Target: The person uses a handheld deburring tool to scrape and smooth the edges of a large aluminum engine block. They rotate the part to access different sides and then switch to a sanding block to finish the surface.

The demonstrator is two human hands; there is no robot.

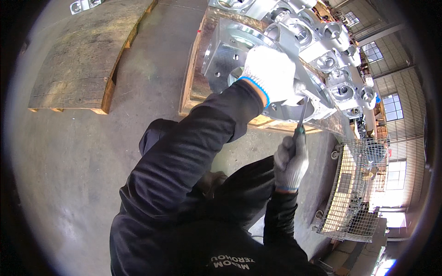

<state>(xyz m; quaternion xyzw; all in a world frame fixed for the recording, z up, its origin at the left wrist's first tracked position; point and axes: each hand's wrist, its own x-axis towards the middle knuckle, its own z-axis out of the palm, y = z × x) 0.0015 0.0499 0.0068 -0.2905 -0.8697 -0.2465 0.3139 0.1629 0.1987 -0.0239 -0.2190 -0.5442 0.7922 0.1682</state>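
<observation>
Nearest to me, the person is bent low in a black long-sleeved jacket with white lettering and dark trousers. The right hand, in a white knitted glove, is closed around the dark green handle of a slim hand tool with a straight grey metal blade. That blade points up and away, its far end at the near edge of a big, silver, machined metal casting pierced by round openings and small holes. The left hand, gloved in white with a blue-edged cuff, lies over the casting's near side, close to the blade's end; its fingers are mostly hidden from me, so I can't tell whether they pinch anything or just rest there.

The casting sits on a brown wooden pallet, which stands on a grey concrete floor. Off to the right is a wire-mesh cage cart on casters, and over on the left a low, worn wooden platform. Past the casting, more silver castings with round bores crowd together. Farthest off runs a ribbed wall with gridded windows.
</observation>
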